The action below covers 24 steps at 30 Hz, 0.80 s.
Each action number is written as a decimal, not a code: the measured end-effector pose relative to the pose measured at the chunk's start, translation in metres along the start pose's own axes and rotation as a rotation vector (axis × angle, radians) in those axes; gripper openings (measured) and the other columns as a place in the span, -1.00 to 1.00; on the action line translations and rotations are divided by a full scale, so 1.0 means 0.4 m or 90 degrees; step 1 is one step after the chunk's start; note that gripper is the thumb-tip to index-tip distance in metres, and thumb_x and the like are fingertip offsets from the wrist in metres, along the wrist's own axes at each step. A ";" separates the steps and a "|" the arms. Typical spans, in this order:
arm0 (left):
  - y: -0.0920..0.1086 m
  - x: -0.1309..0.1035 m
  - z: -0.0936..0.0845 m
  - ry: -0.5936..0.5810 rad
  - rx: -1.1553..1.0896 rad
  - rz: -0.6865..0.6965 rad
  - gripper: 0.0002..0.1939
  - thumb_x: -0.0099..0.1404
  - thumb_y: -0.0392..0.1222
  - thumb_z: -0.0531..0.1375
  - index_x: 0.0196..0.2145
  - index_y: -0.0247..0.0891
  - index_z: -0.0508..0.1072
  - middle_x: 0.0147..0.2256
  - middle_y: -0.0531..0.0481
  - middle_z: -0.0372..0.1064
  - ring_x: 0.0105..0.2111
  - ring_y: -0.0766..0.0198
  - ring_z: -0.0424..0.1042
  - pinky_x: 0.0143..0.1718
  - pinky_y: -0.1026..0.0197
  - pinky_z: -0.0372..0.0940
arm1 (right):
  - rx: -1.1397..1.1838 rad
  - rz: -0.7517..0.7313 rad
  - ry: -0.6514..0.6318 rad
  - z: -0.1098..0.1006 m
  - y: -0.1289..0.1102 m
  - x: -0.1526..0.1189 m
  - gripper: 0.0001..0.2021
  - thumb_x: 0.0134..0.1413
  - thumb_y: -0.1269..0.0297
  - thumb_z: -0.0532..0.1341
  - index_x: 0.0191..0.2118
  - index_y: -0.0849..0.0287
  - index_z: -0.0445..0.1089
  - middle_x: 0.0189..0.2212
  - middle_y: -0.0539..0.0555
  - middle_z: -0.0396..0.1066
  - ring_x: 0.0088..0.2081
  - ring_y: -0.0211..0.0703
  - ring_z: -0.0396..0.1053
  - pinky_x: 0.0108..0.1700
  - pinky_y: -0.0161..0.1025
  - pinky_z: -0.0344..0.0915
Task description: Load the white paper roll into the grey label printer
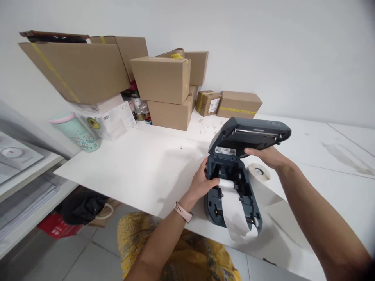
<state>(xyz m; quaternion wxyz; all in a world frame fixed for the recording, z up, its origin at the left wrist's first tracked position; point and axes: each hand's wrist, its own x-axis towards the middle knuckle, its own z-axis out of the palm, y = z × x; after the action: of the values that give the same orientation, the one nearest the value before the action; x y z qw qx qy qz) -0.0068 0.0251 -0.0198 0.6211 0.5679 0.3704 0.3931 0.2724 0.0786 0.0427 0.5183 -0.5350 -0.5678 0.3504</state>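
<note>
A dark label printer [211, 210] stands on the white table with its lid [258, 127] raised. Inside it lies a small white paper roll [226, 183], and a strip of paper [233, 210] runs from it over the front edge. My left hand [203, 181], with a pink band on the wrist, grips the printer's left side, its thumb at the roll's end. My right hand [266, 156] holds the raised lid from below at its right side, fingers partly hidden behind it. A larger label roll [259, 171] lies right of the printer.
Cardboard boxes [161, 80] are stacked at the back left, with smaller boxes [238, 103] near the wall. A mint tumbler [77, 130] stands at the table's left end. A shelf [32, 168] is at far left. The table's front edge runs close to my lap.
</note>
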 end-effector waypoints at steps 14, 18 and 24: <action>-0.020 0.007 -0.012 0.000 0.029 -0.013 -0.02 0.18 -0.15 0.34 0.45 -0.02 -0.01 0.37 -0.13 0.16 0.33 -0.14 0.18 0.27 -0.10 0.21 | 0.143 0.102 0.164 0.111 0.080 0.075 -0.69 -0.35 0.33 0.36 -0.31 0.15 0.48 -0.42 -0.07 0.54 -0.38 -0.18 0.46 -0.36 -0.29 0.41; -0.007 0.009 -0.028 -0.032 0.030 -0.010 -0.01 0.14 -0.18 0.35 0.45 -0.04 0.03 0.28 -0.15 0.29 0.25 -0.13 0.29 0.24 -0.11 0.24 | 0.139 0.113 0.179 0.114 0.073 0.072 -0.70 -0.38 0.33 0.33 -0.34 0.16 0.46 -0.45 -0.06 0.50 -0.42 -0.18 0.41 -0.43 -0.29 0.37; 0.001 0.014 -0.038 -0.041 0.050 -0.012 0.00 0.13 -0.19 0.35 0.45 -0.04 0.03 0.22 -0.14 0.37 0.18 -0.10 0.36 0.18 -0.08 0.29 | 0.130 0.122 0.214 0.122 0.067 0.067 -0.73 -0.40 0.33 0.31 -0.38 0.13 0.43 -0.49 -0.07 0.46 -0.44 -0.20 0.36 -0.48 -0.31 0.31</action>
<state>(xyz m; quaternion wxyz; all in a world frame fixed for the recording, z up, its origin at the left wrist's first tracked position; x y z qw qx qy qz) -0.0183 0.0367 -0.0207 0.6139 0.6006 0.3706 0.3537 0.2349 0.1173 0.0125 0.6214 -0.5819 -0.3817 0.3599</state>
